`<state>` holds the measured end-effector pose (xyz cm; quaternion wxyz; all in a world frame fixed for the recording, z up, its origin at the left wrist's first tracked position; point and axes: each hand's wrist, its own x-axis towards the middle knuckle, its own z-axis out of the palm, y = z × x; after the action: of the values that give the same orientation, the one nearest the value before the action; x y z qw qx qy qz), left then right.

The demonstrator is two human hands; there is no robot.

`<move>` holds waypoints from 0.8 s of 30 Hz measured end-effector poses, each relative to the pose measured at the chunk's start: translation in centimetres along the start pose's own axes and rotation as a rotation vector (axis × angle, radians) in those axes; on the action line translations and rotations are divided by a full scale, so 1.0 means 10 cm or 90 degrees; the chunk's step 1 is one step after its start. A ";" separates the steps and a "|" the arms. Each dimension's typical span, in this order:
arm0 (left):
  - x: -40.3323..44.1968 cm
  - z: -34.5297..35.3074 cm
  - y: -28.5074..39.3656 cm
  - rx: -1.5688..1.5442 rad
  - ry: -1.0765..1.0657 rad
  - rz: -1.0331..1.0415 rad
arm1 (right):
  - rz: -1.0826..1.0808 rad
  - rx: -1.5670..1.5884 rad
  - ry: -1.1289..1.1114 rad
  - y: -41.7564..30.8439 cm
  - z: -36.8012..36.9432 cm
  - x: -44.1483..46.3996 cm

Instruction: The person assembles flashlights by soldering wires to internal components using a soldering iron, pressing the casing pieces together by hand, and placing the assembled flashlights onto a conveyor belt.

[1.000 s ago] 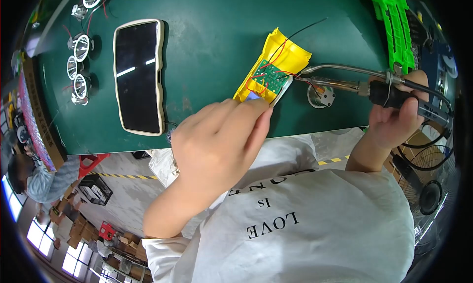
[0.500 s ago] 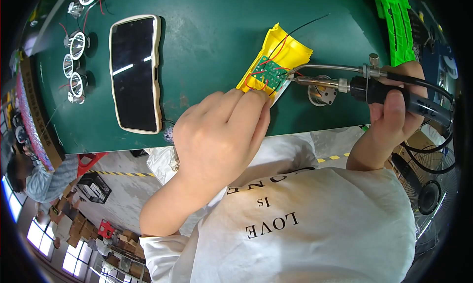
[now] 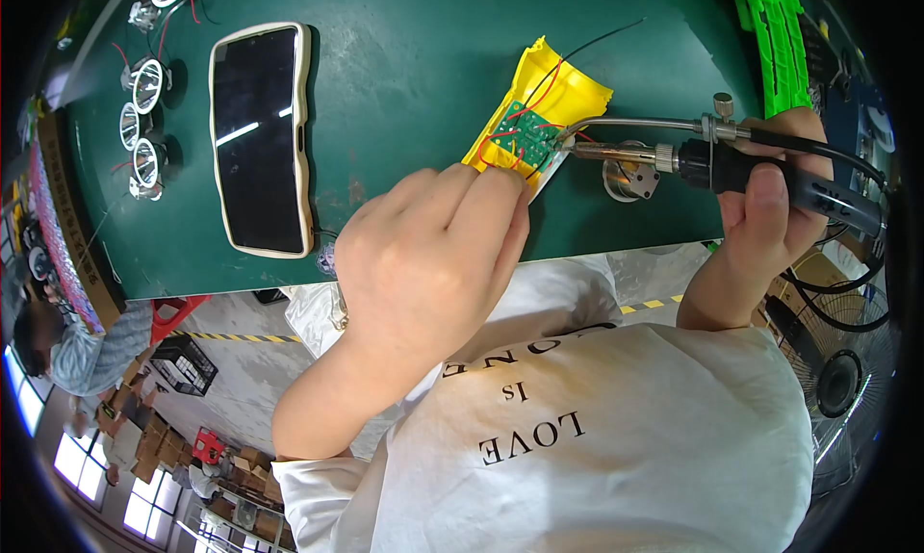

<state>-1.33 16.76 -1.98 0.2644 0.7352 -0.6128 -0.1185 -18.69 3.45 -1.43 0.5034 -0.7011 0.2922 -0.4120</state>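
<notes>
My left hand (image 3: 428,245) is closed around the lower end of a yellow plastic housing (image 3: 576,89); its fingertips are partly hidden. Inside the housing sits a green circuit board (image 3: 521,135) with red, black and yellow wires. My right hand (image 3: 775,192) grips a soldering iron (image 3: 707,165) by its dark handle. A thin metal feed tube (image 3: 640,123) is clamped along the iron. The tip of the iron and the tube's end meet at the board's right edge; whether they touch it I cannot tell. Below the iron lies a round metal-and-white part (image 3: 630,178).
A phone (image 3: 258,139) in a pale case lies left on the green table (image 3: 404,81). Several reflector lamp parts (image 3: 146,86) with wires stand at the far left. Bright green plastic pieces (image 3: 775,43) are at the upper right. Black cable (image 3: 837,303) hangs beside my right hand.
The housing, both hands and the iron appear slightly higher in view, and the phone has shifted a little too. Both holds stay the same.
</notes>
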 end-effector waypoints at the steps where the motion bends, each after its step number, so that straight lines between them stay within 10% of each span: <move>1: 0.00 0.00 0.00 0.002 -0.004 -0.003 | -0.012 -0.013 0.001 0.00 0.00 0.00; 24: 0.01 0.03 0.01 0.024 0.010 0.012 | -0.090 -0.040 -0.009 -0.07 0.02 0.00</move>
<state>-1.56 16.54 -2.18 0.2561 0.7353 -0.6197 -0.0989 -18.49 3.79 -0.76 0.4529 -0.7382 0.2514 -0.4322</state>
